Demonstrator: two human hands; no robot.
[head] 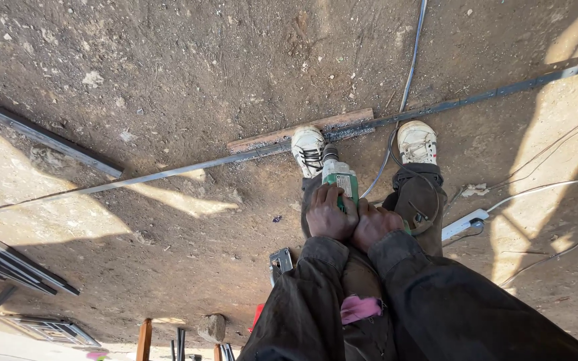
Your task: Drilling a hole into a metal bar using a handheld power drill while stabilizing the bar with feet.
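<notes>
Packed dirt ground (168,73) under a long steel strip (168,174), both hands' fingers (332,200) around a green drill (340,179).

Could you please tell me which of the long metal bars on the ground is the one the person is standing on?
It is the thin metal strip running across the ground and over the wooden board, under both shoes. The darker bar lies apart at the left.
</notes>
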